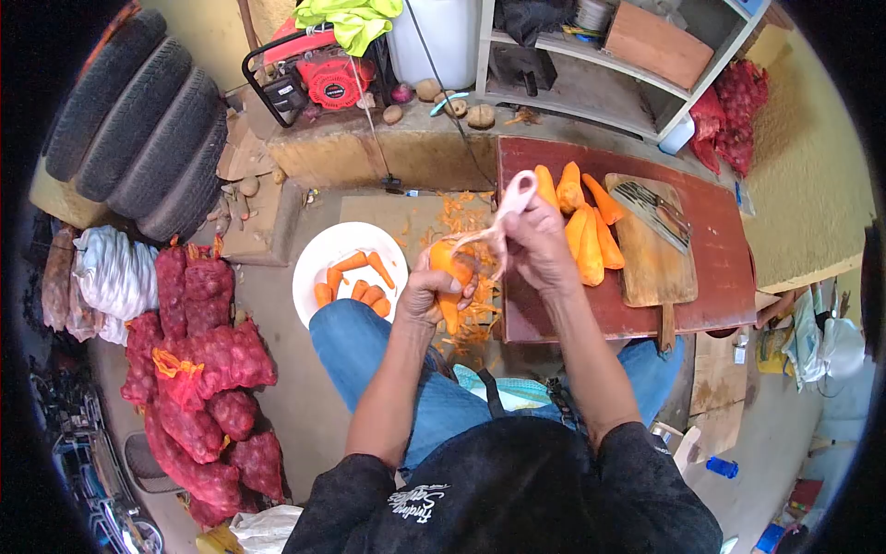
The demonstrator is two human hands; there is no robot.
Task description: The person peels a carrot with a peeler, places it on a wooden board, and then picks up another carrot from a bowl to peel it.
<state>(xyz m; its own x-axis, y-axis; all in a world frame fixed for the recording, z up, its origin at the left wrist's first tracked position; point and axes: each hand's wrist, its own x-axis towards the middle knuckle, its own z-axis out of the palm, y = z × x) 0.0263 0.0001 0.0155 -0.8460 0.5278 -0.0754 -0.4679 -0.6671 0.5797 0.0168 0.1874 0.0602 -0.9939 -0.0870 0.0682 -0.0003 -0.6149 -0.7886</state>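
My left hand is closed around an orange carrot, above my lap. My right hand grips a pale pink vegetable peeler, its looped handle end pointing up. The peeler's blade end is beside the carrot's upper part; motion blur hides whether they touch. To the right, several bright orange carrots lie on a red table. Beside them a wooden cutting board bears several knives. At left, a white basin holds several carrots.
Orange peelings litter the floor below my hands. Red mesh sacks and stacked tires stand at left. A concrete ledge runs behind, with a red engine machine. A shelf unit is at the back right.
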